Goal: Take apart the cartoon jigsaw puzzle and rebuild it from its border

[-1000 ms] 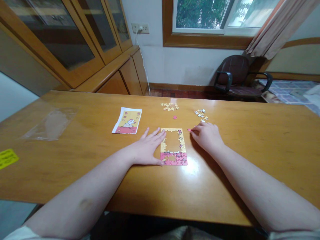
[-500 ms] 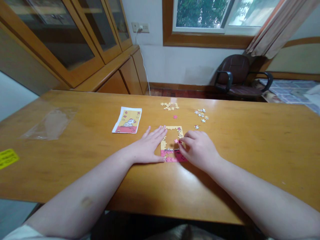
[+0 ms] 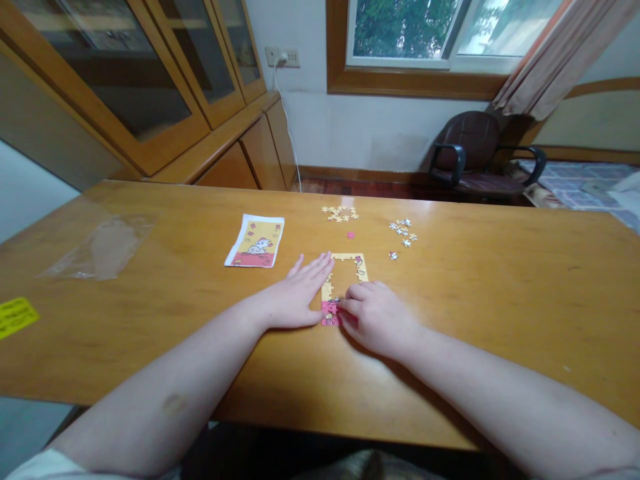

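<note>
A partly joined jigsaw puzzle, yellow above and pink below with a gap in its middle, lies on the table. My left hand rests flat with spread fingers along its left edge. At the lower left of the puzzle, my right hand has its fingers pinched on a pink puzzle piece, partly hidden by the fingertips. The right hand covers most of the pink lower part. Beyond the puzzle lies a loose pink piece.
Several yellow pieces lie in a cluster at the back, and several white-patterned pieces at the back right. A picture card lies left of the puzzle. Farther left are a clear plastic bag and a yellow label.
My right hand has moved left and nearer to me, bringing the pink piece from the puzzle's open middle to its lower left. My left hand stays in place.
</note>
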A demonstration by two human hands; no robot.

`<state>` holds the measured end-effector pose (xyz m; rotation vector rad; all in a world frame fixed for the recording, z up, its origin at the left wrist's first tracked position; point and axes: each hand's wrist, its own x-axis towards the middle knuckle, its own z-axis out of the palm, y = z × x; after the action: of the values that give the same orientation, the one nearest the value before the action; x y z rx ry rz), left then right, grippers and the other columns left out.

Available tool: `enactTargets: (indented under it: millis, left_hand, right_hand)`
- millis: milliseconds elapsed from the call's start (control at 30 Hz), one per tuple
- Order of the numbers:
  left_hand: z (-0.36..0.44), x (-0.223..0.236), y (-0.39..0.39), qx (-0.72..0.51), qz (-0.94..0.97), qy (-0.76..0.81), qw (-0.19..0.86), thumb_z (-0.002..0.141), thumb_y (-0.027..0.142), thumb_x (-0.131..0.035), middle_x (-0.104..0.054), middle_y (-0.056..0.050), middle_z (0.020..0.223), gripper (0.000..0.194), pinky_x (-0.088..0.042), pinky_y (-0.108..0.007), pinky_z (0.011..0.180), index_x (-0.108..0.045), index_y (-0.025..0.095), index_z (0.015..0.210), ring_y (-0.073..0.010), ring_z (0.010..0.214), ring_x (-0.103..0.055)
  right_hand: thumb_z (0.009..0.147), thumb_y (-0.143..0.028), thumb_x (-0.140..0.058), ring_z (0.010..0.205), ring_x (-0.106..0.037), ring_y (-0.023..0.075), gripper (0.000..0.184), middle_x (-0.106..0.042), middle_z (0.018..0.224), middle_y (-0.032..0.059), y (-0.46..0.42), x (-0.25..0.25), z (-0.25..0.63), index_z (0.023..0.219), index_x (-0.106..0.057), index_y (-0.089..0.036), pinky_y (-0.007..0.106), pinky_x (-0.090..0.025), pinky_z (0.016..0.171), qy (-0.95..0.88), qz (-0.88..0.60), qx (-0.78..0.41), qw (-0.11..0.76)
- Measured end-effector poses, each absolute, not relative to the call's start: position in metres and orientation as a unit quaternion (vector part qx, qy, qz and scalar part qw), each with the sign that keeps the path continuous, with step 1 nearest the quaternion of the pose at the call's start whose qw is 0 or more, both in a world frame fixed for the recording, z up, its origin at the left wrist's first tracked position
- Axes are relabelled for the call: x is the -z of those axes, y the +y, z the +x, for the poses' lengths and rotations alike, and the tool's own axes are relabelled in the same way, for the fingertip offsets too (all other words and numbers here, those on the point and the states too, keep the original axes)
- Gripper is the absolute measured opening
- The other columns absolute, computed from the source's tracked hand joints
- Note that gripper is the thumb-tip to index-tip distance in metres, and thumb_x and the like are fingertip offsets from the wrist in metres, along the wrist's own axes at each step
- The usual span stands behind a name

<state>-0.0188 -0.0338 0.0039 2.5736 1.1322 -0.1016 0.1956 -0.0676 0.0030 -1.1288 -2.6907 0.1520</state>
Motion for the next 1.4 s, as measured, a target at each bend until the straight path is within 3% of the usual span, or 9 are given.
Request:
enactTargets:
  millis: [367, 633, 800, 867, 933, 1067, 1200, 1400]
  left_hand:
    - [-0.017, -0.005, -0.035, 0.042, 0.899, 0.399, 0.178, 0.085, 0.038, -0.046, 0.002, -0.015, 0.161, 0.085, -0.001, -0.049, 0.120, -0.002, 0.012, 0.153, -0.0257, 0.149, -0.001]
    - [-0.015, 0.001, -0.034, 0.015, 0.892, 0.413, 0.181, 0.090, 0.047, -0.043, -0.003, -0.015, 0.161, 0.081, -0.005, -0.051, 0.120, -0.006, 0.012, 0.153, -0.0276, 0.149, -0.004]
    - [-0.018, -0.002, -0.034, 0.017, 0.902, 0.391, 0.182, 0.086, 0.041, -0.050, -0.003, -0.014, 0.161, 0.085, -0.005, -0.052, 0.120, -0.005, 0.016, 0.154, -0.0281, 0.148, -0.007]
    - [-0.019, -0.005, -0.035, 0.005, 0.908, 0.377, 0.181, 0.082, 0.042, -0.056, -0.008, -0.013, 0.161, 0.085, -0.005, -0.052, 0.120, -0.015, 0.018, 0.152, -0.0285, 0.148, -0.010]
    - [-0.019, -0.008, -0.035, -0.026, 0.915, 0.362, 0.177, 0.080, 0.043, -0.061, -0.023, -0.013, 0.159, 0.075, -0.008, -0.052, 0.120, -0.034, 0.020, 0.145, -0.0290, 0.147, -0.018]
    - [-0.017, -0.018, -0.037, -0.085, 0.929, 0.321, 0.163, 0.082, 0.033, -0.060, -0.060, -0.005, 0.128, 0.025, -0.018, -0.050, 0.118, -0.067, 0.026, 0.105, -0.0241, 0.126, -0.048]
    - [-0.016, -0.023, -0.038, -0.098, 0.941, 0.288, 0.148, 0.079, 0.019, -0.058, -0.065, -0.001, 0.101, 0.020, -0.030, -0.046, 0.111, -0.074, 0.029, 0.086, -0.0189, 0.100, -0.057]
    - [-0.016, -0.021, -0.038, -0.095, 0.949, 0.271, 0.129, 0.075, 0.015, -0.059, -0.064, -0.001, 0.100, 0.027, -0.035, -0.044, 0.105, -0.076, 0.032, 0.088, -0.0200, 0.099, -0.055]
  right_hand:
    - [0.090, -0.028, -0.052, 0.074, -0.053, 0.0170, 0.023, -0.062, 0.078, 0.0049, -0.068, -0.005, 0.198, 0.086, -0.073, -0.019, 0.033, -0.030, 0.066, -0.916, -0.383, -0.054, 0.103]
    - [0.089, -0.028, -0.051, 0.073, -0.052, 0.0169, 0.025, -0.062, 0.078, 0.0056, -0.068, -0.008, 0.198, 0.082, -0.072, -0.017, 0.032, -0.031, 0.067, -0.919, -0.375, -0.058, 0.107]
    - [0.089, -0.028, -0.050, 0.071, -0.051, 0.0167, 0.026, -0.060, 0.076, 0.0055, -0.069, -0.006, 0.199, 0.080, -0.072, -0.017, 0.033, -0.030, 0.067, -0.922, -0.366, -0.059, 0.110]
    - [0.089, -0.028, -0.050, 0.071, -0.050, 0.0168, 0.026, -0.060, 0.075, 0.0052, -0.069, -0.005, 0.200, 0.080, -0.072, -0.018, 0.033, -0.030, 0.067, -0.924, -0.362, -0.058, 0.112]
    - [0.088, -0.028, -0.050, 0.071, -0.050, 0.0168, 0.025, -0.060, 0.076, 0.0050, -0.069, -0.004, 0.200, 0.082, -0.072, -0.018, 0.033, -0.031, 0.067, -0.924, -0.360, -0.058, 0.116]
    - [0.089, -0.028, -0.049, 0.069, -0.049, 0.0162, 0.026, -0.061, 0.076, 0.0046, -0.069, -0.005, 0.201, 0.083, -0.072, -0.018, 0.032, -0.031, 0.067, -0.925, -0.355, -0.056, 0.126]
    - [0.087, -0.028, -0.050, 0.065, -0.046, 0.0152, 0.026, -0.059, 0.072, 0.0039, -0.069, -0.007, 0.202, 0.075, -0.071, -0.018, 0.032, -0.030, 0.066, -0.929, -0.345, -0.053, 0.123]
    - [0.085, -0.027, -0.052, 0.065, -0.046, 0.0151, 0.024, -0.060, 0.072, 0.0042, -0.068, -0.005, 0.202, 0.073, -0.071, -0.018, 0.032, -0.031, 0.066, -0.933, -0.333, -0.054, 0.129]
